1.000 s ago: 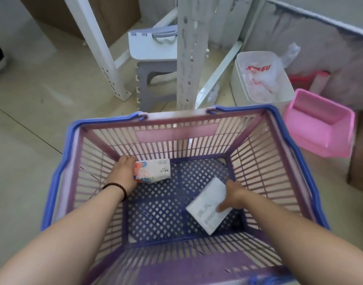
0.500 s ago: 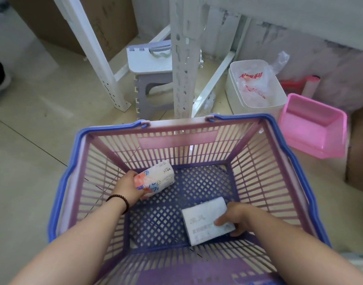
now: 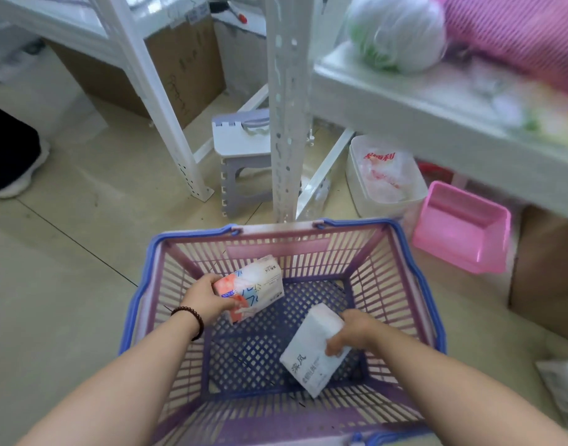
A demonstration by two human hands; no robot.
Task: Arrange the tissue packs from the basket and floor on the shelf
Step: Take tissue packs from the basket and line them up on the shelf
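Observation:
A purple and pink plastic basket with blue handles stands on the floor right below me. My left hand, with a bead bracelet at the wrist, grips a tissue pack with red and white wrapping, lifted off the basket floor and tilted. My right hand grips a white tissue pack with dark lettering, raised and tilted over the basket's right side. The white shelf juts in at the upper right, above the basket.
On the shelf lie a clear bag with green contents and a pink mesh item. On the floor stand a grey folding stool, a white bin, a pink tub, cardboard boxes and white shelf posts. Another pack lies at far right.
Both hands have lifted their tissue packs up off the basket floor. The view has tilted upward, so the shelf board now shows at the upper right.

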